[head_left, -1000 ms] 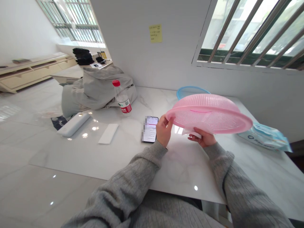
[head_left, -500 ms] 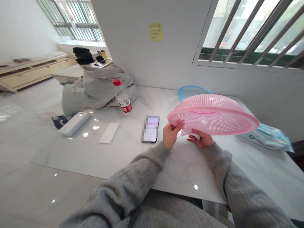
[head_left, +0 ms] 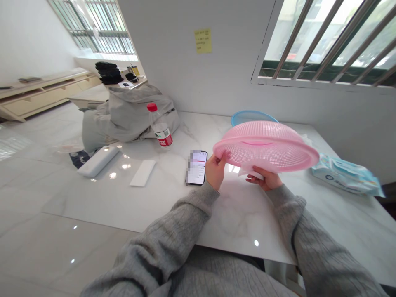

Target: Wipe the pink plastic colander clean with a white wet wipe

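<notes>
The person is holding a pink colander (head_left: 266, 145) upside down, lifted clear above the white marble desk (head_left: 241, 214), and everything else can be placed from it. The left hand (head_left: 215, 170) is pinching the colander's near-left rim, its grip closed on the edge. The right hand (head_left: 263, 178) is sitting just under the near rim, its grip pressing a white wipe (head_left: 249, 168) up against the underside of the mesh.

The colander is looking like thin moulded plastic, perforated all over, so it is probably light and a little springy; the solid rim is likely the stiffest place to take hold of, while the mesh dome would flex under a squeeze. Its smooth plastic may be turning slippery if the wipe is damp, which cannot be told from here.

Just behind the colander a blue basin (head_left: 247, 116) is peeking out. To the colander's right a pack of wipes (head_left: 346, 175) is lying flat. Just left of it a phone (head_left: 196, 167) is resting face up, and further left are a white flat strip (head_left: 142, 173), a white case (head_left: 98, 161), a red-capped water bottle (head_left: 159, 127) and a grey jacket (head_left: 130, 113) heaped against the wall. The desk is glossy and reflecting the ceiling lights. Above the colander a barred window (head_left: 328, 41) is letting in daylight, and a yellow note (head_left: 203, 40) is sticking to the wall.
</notes>
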Tool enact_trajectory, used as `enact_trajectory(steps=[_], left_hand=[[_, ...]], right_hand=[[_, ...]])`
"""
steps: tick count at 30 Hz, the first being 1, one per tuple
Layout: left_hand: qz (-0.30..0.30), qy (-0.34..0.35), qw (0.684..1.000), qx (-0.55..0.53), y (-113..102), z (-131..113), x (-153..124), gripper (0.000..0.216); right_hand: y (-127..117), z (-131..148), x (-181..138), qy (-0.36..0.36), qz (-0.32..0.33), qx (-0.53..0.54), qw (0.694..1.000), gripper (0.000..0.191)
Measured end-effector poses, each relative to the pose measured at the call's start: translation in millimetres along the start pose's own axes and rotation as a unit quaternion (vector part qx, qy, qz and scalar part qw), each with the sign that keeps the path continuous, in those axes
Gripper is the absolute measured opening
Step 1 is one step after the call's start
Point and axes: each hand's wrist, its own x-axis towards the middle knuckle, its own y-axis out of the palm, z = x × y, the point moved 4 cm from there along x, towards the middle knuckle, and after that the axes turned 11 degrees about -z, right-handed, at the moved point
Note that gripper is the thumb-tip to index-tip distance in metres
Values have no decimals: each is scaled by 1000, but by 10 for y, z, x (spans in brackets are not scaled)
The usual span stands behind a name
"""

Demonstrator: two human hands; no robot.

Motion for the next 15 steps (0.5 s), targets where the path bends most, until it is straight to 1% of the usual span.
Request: enact_trajectory(steps=[2, 3, 5, 6, 8, 10, 12, 13, 15], left_hand=[[27, -68, 996, -51, 86, 104, -94, 51], [33, -87, 994, -65, 118, 129, -133, 53], [45, -105, 991, -68, 149, 123, -175, 55], [53, -104, 992, -52, 148, 92, -175, 54], [59, -73, 996, 3, 108, -16, -131, 48], [30, 7, 998, 55, 26, -178, -50, 42], [-17, 93, 994, 47, -59, -331, 17, 37], [-34, 118, 992, 35, -91, -375, 39, 34], [-46, 127, 991, 22, -122, -386, 64, 31]], right_hand=[[78, -56, -44, 41, 19, -4, 999, 18], [105, -74, -60, 53, 24, -3, 998, 16], [121, -89, -68, 64, 28, 1, 998, 14], [111, -87, -57, 64, 28, 1, 998, 14], [62, -73, -16, 57, 29, -1, 998, 15], [-8, -47, 44, 35, 25, -4, 999, 19], [-90, -8, 107, -4, 6, 3, 1000, 24], [-130, 11, 135, -25, -8, 8, 1000, 27], [-192, 37, 180, -54, -30, 17, 998, 31]])
